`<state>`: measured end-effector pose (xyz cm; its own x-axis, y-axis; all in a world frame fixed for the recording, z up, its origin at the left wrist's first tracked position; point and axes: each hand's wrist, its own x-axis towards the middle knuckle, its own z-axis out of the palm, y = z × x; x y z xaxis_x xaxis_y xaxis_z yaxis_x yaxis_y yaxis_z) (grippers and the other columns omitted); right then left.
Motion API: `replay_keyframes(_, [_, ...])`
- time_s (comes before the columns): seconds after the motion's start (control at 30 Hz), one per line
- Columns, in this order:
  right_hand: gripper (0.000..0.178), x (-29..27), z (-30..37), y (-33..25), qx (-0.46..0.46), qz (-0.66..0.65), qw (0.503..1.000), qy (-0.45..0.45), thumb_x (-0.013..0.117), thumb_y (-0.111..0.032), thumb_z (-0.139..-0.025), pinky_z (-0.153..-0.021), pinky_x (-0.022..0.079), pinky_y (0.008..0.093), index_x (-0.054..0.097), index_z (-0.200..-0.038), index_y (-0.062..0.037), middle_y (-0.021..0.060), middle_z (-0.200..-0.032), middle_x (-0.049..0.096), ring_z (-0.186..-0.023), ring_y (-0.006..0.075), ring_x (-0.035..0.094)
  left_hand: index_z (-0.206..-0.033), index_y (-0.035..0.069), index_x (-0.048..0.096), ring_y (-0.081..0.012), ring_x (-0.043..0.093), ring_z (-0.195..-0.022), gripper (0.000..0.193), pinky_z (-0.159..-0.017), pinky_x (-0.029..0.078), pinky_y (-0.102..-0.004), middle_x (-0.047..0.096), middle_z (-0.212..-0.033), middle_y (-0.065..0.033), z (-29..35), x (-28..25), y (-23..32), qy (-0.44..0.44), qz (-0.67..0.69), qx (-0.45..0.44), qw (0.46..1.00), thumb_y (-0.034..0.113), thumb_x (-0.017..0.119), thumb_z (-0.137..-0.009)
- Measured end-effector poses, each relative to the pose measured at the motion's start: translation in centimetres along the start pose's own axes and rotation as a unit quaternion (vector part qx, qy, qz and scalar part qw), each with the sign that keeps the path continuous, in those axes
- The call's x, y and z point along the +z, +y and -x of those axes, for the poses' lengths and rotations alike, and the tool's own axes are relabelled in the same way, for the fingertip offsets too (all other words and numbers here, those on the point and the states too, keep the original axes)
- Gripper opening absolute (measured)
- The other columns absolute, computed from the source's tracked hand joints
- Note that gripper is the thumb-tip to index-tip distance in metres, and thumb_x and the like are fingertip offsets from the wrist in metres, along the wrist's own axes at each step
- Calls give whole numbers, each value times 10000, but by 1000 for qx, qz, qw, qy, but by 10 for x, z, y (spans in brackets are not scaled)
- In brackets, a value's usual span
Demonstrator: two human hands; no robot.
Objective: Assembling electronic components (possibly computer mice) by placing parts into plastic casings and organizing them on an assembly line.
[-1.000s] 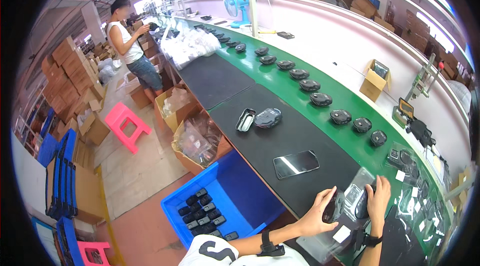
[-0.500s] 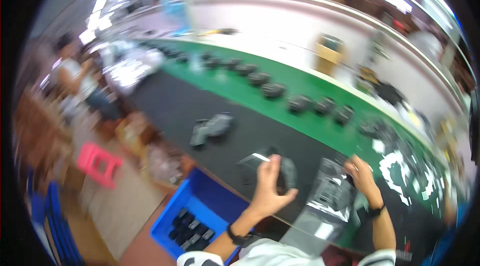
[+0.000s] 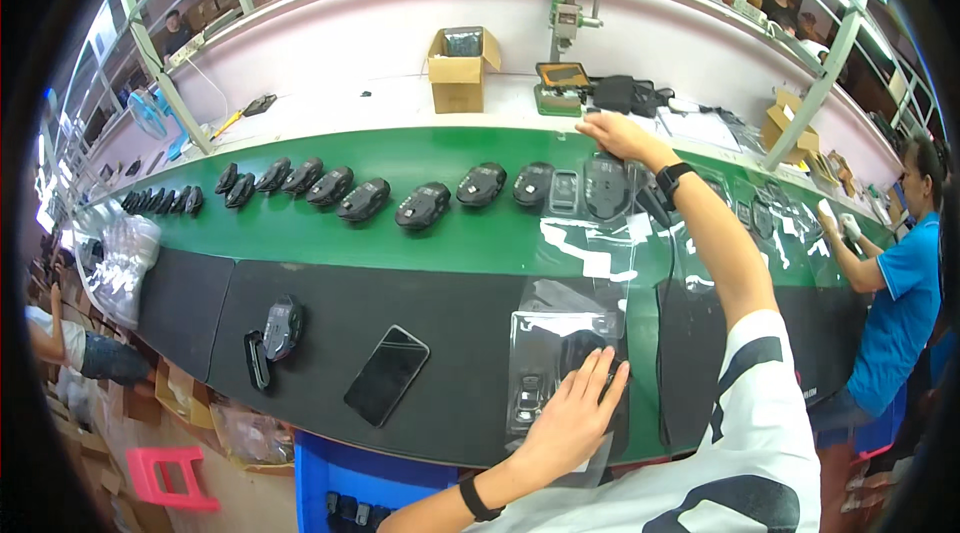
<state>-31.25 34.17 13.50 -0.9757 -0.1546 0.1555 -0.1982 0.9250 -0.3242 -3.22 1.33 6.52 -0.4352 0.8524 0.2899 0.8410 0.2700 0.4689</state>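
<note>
My left hand lies with its fingers out flat over a clear plastic blister pack near the table's front edge. A dark computer mouse shows in that pack, partly beneath the fingertips. My right hand reaches to the far end of a second blister pack on the green surface, its fingers bent over the pack's top edge. Inside this pack sits a black computer mouse, with a white label below it. The right thumb is hidden.
Several black mice stand in a row along the green surface. A phone and another mouse lie on the black mat. A blue bin is below the front edge. At the right, a co-worker in a blue shirt handles packs.
The view has swung right and steadied. My left hand has gone from near the phone to the nearer blister pack, fingers flattening. My right hand remains at the far end of the other pack.
</note>
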Motion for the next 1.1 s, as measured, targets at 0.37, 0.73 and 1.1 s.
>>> replay_keyframes(0.37, [620, 40, -41, 9, -106, 163, 979, 68, 602, -592, -909, -1049, 392, 502, 619, -1266, -86, 171, -1282, 626, -1224, 315, 570, -1482, -25, 386, -381, 383, -1338, 987, -1088, 351, -496, 378, -1473, -283, -23, 4, -30, 25, -163, -101, 981, 600, 715, -793])
replay_keyframes(0.73, [779, 44, 18, -89, -68, 136, 984, -91, 650, -584, -884, -1122, 364, 484, 490, -1431, -53, 206, -1452, 507, -1341, 330, 490, -1465, -53, 399, -368, 208, -1497, 849, -1202, 119, -606, 273, -1568, -287, -25, 6, -57, 82, -93, -132, 984, 584, 560, -928])
replay_keyframes(1.1, [274, 81, 280, -167, -143, -137, 979, -43, 784, -54, -778, -744, 503, 384, 650, -1017, -37, 114, -972, 572, -847, 299, 601, -1004, -11, 678, -224, 616, -828, 103, -723, 497, -341, 650, -915, -120, 325, 20, -47, 453, -115, -574, 673, 51, 623, -943])
